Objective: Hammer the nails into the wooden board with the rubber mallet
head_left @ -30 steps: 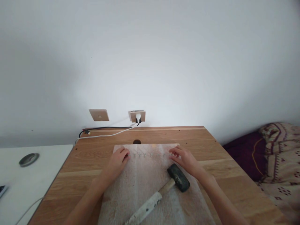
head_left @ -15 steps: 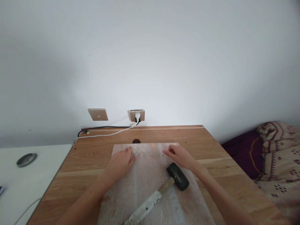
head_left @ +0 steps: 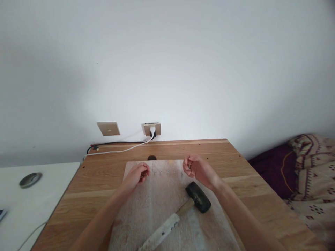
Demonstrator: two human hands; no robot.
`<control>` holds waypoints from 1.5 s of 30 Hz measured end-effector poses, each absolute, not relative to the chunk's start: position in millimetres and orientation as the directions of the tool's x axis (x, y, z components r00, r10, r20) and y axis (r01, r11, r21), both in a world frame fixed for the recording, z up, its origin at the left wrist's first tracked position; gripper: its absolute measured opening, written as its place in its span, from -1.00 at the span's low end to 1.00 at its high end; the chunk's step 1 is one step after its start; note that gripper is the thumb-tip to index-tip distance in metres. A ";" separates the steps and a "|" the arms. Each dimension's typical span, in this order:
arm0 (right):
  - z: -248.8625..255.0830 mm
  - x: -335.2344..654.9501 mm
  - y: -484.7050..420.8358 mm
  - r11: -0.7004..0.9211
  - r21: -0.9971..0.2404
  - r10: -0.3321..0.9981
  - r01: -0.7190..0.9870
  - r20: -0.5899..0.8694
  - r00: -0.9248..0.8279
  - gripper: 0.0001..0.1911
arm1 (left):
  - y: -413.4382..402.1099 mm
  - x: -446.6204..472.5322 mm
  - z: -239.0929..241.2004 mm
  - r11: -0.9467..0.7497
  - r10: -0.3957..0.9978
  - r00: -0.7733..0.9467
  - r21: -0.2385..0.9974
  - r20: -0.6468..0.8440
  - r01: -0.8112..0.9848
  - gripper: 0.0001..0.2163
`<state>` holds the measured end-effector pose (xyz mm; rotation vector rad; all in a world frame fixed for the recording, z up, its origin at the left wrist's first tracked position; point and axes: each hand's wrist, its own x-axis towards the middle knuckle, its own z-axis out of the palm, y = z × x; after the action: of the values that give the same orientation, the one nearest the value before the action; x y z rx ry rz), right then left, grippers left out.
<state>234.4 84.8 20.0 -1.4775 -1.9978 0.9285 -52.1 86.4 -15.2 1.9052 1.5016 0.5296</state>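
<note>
A pale, worn wooden board [head_left: 154,202] lies on the table, with a row of small metal fasteners, possibly nails or screws [head_left: 168,172], along its far end. At the left end of that row, my left hand [head_left: 136,176] is curled, with brassy glints between its fingers; the pieces are too small to name. My right hand [head_left: 200,170] hovers at the row's right end, fingers curled around a small shiny metal piece [head_left: 189,167]. Between my forearms a mallet [head_left: 198,197] with a black head and a white-wrapped handle rests diagonally on the board, touched by neither hand.
The wooden table [head_left: 86,195] meets the wall, where a white plug sits in a socket [head_left: 152,130]. Cables [head_left: 117,151] run along its back left edge. To the left stands a white surface [head_left: 15,202] with a round grey inset; patterned fabric [head_left: 314,181] lies at right.
Both hands have lifted and turned, the left shifting slightly left, so the curled fingers and metal glints show. More of the fastener row is uncovered. The mallet has stayed put.
</note>
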 end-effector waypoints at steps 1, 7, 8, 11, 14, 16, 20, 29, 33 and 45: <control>17.9 233.2 84.5 0.180 -0.756 0.954 0.629 -0.023 -0.300 -0.59 | 85.0 -50.4 -17.4 -0.150 0.958 0.276 0.680 -0.080 0.718 -0.71; 2.4 213.9 84.9 0.183 -0.589 0.962 0.787 -0.057 -0.266 -0.78 | 85.0 -37.3 -19.7 -0.331 0.903 0.420 0.487 -0.084 0.809 -0.86; 2.0 209.6 83.4 0.193 -0.561 0.962 0.805 -0.053 -0.268 -0.78 | 85.6 -36.0 -19.3 -0.359 0.891 0.445 0.459 -0.091 0.812 -0.86; 9.1 199.7 77.9 0.233 -0.530 0.956 0.816 -0.028 -0.291 -0.83 | 84.9 -34.4 -19.9 -0.407 0.874 0.476 0.390 -0.097 0.826 -0.79; 23.7 198.2 77.6 0.237 -0.561 0.962 0.794 0.018 -0.274 -0.83 | 81.3 -32.8 -23.7 -0.398 0.887 0.452 0.342 -0.096 0.852 -0.74; 30.3 199.8 81.8 0.213 -0.597 0.967 0.774 0.016 -0.255 -0.70 | 80.7 -30.3 -26.4 -0.380 0.900 0.427 0.322 -0.090 0.867 -0.72; 23.9 195.4 90.2 0.183 -0.617 0.962 0.765 -0.047 -0.267 -0.50 | 86.3 -26.2 -28.7 -0.356 0.915 0.398 0.325 -0.069 0.876 -0.74; 2.2 165.2 84.2 0.205 -0.426 0.962 0.881 -0.078 -0.262 -0.83 | 84.6 -19.3 -27.7 -0.253 0.952 0.297 0.353 -0.074 0.901 -0.72; 20.8 176.0 97.1 0.213 -0.450 0.963 0.867 -0.055 -0.266 -0.63 | 88.7 -18.1 -24.3 -0.240 0.950 0.298 0.390 -0.093 0.889 -0.72; 15.1 147.5 89.0 0.336 -0.345 0.910 0.876 -0.120 -0.397 -0.80 | 85.8 -33.4 -23.6 0.097 0.987 0.072 0.879 -0.147 0.468 -0.65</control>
<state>147.5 89.0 15.1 -1.6696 -2.4899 0.5493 -33.4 85.8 -23.6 1.4966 1.5226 0.7690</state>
